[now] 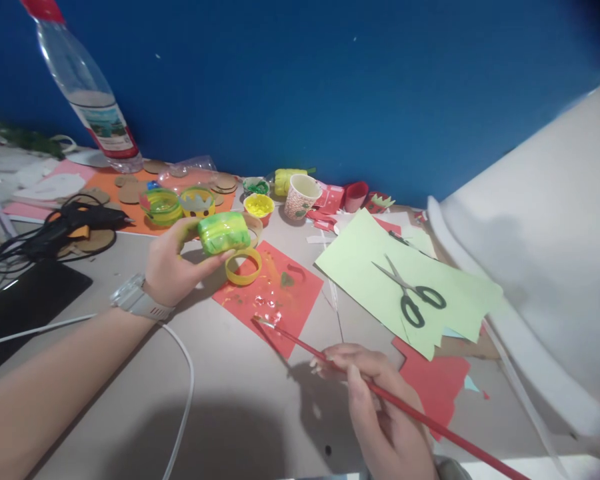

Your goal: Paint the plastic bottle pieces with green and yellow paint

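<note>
**Green-and-yellow painted block in one hand, red brush in the other**

The left hand [173,267] holds one small rounded block painted in green and yellow streaks [223,232], fingers and thumb clamped on its ends, raised just above the grey table [240,400]. The right hand [380,407] pinches one long thin red paintbrush [380,393], fingers closed on its shaft; the bristle tip rests on one red paper sheet smeared with paint [273,293]. One yellow plastic ring [243,266] lies on that sheet, just below the block. One pair of black-handled scissors [410,293] lies on one pale green paper sheet [370,260] to the right. Behind stand one patterned paper cup [301,195], one small yellow paint dish [259,206] and one clear plastic bottle with a red cap [87,93]. One black glue gun [77,220] lies at the left.
</note>
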Tool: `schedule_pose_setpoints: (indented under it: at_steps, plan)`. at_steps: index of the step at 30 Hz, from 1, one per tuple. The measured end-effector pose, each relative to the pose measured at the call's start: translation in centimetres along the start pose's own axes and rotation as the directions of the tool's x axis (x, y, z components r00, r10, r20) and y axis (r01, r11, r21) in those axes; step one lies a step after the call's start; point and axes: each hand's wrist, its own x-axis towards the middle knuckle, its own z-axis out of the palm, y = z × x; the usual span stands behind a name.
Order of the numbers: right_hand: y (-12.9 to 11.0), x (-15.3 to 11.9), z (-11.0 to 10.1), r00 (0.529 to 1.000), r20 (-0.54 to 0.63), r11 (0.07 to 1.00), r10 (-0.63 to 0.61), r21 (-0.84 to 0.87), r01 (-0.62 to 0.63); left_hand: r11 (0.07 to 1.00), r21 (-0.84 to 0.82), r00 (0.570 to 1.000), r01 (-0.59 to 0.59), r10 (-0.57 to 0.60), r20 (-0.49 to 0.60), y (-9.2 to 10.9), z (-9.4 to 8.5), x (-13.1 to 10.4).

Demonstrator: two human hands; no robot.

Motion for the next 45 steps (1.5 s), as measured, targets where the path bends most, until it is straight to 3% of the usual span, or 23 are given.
schedule_pose_setpoints:
  at_steps: [5, 10, 14, 18, 23, 30, 34, 39, 42, 45]
  plan:
    - [0.2, -0.3, -0.6, 0.986, 0.145, 0.991, -0.082, -0.093, 0.096, 1.0, -0.016, 1.0, -0.008, 0.008, 0.0, 0.2, 0.0, 0.1]
    - [1.0, -0.8, -1.5, 0.993, 0.005, 0.992, -0.12, -0.04, 0.12, 1.0, -0.019, 1.0, 0.004, -0.004, -0.015, 0.3, -0.1, 0.1]
    - [1.6, -1.3, -2.3, 0.992, 0.097, 0.99, -0.076, -0.114, 0.087, 1.0, -0.013, 1.0, 0.011, -0.011, -0.015, 0.3, -0.1, 0.0]
    - [1.6, -1.4, -2.9, 0.993, -0.003, 0.989, -0.119, -0.087, 0.118, 0.999, -0.009, 0.999, 0.033, -0.034, -0.015, 0.4, 0.0, -0.1]
    - [1.4, -1.4, -3.1, 0.998, 0.07, 0.997, -0.01, -0.08, 0.016, 0.999, 0.004, 0.999, 0.052, -0.052, -0.001, 0.4, 0.0, 0.0]
    - [2.6, -1.0, -3.1, 0.985, -0.144, 0.995, 0.099, -0.013, -0.102, 0.998, 0.01, 0.998, 0.065, -0.065, 0.007, 0.3, 0.0, -0.1]
    - [3.1, -0.1, -3.2, 0.986, -0.128, 0.989, 0.112, -0.082, -0.123, 0.997, 0.004, 0.997, 0.076, -0.076, 0.01, 0.6, 0.0, 0.0]
    - [3.4, 1.1, -3.5, 0.971, -0.195, 0.99, 0.141, 0.007, -0.142, 0.996, -0.009, 0.996, 0.085, -0.085, 0.011, 0.5, 0.0, 0.0]
    - [3.5, 1.8, -3.6, 0.985, -0.127, 0.988, 0.116, -0.086, -0.127, 0.996, -0.01, 0.996, 0.083, -0.083, 0.018, 0.3, 0.0, -0.1]
    - [3.6, 2.4, -3.6, 0.986, -0.119, 0.992, 0.116, -0.035, -0.121, 0.996, -0.001, 0.996, 0.086, -0.086, 0.019, 0.3, 0.0, 0.0]
